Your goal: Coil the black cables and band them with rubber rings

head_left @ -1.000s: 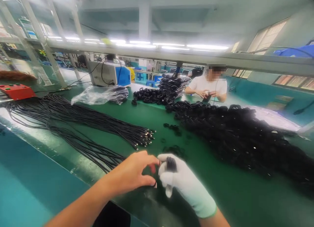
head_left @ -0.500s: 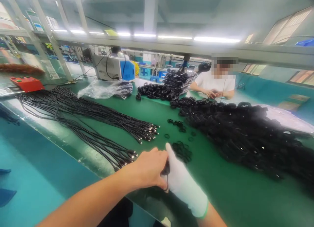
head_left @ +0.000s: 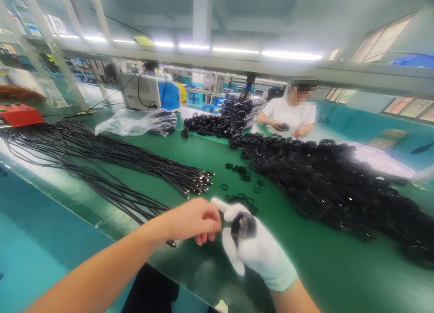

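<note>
In the head view, my right hand (head_left: 264,249), in a white glove, is closed around a coiled black cable (head_left: 244,226) with its thumb and fingers wrapped about the coil. Just left of it is my bare left hand (head_left: 201,220), fingers curled and pressed together; whatever they hold, if anything, is hidden. Below my left wrist a cable plug (head_left: 171,243) shows over the table edge area. Behind my hands lie several small black rings (head_left: 242,200) on the green tabletop (head_left: 203,152).
Long bundles of straight black cables (head_left: 135,157) lie on the left. A large heap of coiled black cables (head_left: 315,182) covers the right. Farther back are a clear plastic bag (head_left: 125,123), a blue-and-white machine (head_left: 149,91), a red control box (head_left: 20,115) and a seated co-worker (head_left: 288,112).
My left hand has come off the coiled cable and moved left. My right hand has turned, so the coil now shows in the glove. The whole view has shifted slightly.
</note>
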The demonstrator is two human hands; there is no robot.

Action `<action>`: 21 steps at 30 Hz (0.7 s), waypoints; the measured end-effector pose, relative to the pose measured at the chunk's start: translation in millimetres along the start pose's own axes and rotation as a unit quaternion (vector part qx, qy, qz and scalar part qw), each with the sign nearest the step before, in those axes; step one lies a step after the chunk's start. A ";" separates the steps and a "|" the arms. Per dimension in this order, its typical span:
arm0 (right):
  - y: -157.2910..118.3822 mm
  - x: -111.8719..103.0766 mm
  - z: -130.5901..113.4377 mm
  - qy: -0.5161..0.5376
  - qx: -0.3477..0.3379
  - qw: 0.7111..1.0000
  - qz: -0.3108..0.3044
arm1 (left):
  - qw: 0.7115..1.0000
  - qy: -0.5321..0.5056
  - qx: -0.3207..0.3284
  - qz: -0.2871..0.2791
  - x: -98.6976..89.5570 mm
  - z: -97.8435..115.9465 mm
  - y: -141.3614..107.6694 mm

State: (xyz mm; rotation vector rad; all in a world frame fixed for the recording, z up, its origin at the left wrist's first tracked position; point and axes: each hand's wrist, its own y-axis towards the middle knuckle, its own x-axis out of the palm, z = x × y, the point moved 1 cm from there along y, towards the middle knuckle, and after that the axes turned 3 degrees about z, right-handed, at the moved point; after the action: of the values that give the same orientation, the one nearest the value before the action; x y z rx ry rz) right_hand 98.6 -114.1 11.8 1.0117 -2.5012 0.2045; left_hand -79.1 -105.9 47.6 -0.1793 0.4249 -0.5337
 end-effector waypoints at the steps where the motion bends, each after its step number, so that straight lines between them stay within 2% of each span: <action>1: 1.0 -1.0 3.3 0.017 -0.011 1.000 0.001 | 0.997 -0.077 0.002 0.018 0.3 3.3 -1.7; 4: 6.6 -1.6 11.3 0.034 -0.033 0.999 0.015 | 0.967 -0.243 0.041 0.066 1.5 10.2 -3.2; 6: 9.9 -0.8 12.8 0.034 -0.039 0.998 0.019 | 0.954 -0.274 0.074 0.093 3.5 10.5 -2.5; 8: 11.5 -0.7 12.3 0.037 -0.036 0.998 0.020 | 0.957 -0.232 0.109 0.138 5.4 9.6 -2.3; 10: 11.5 -1.8 12.4 0.035 -0.023 0.999 0.022 | 0.960 -0.109 0.150 0.208 6.6 11.0 -3.1; 12: 10.8 -3.3 14.8 0.038 0.011 0.999 0.006 | 0.950 0.034 0.195 0.241 7.8 15.5 -3.5; 14: 10.1 -4.5 18.3 0.058 0.051 0.997 -0.028 | 0.945 0.121 0.215 0.215 8.1 20.3 -1.9; 16: 10.4 -4.9 20.3 0.101 0.071 0.992 -0.040 | 0.954 0.133 0.197 0.183 5.4 22.0 1.2; 19: 12.8 -3.7 19.8 0.189 0.097 0.977 0.011 | 0.970 0.076 0.166 0.158 -4.3 16.2 5.8; 21: 14.8 -1.4 19.1 0.227 0.133 0.964 0.030 | 0.982 0.010 0.171 0.082 -10.2 8.5 8.8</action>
State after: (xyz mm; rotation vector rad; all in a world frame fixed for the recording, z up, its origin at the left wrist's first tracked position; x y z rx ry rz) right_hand 82.8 -108.1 -5.6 0.8671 -2.1170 0.7229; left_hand -79.3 -92.6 56.4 0.1914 0.3582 -0.4387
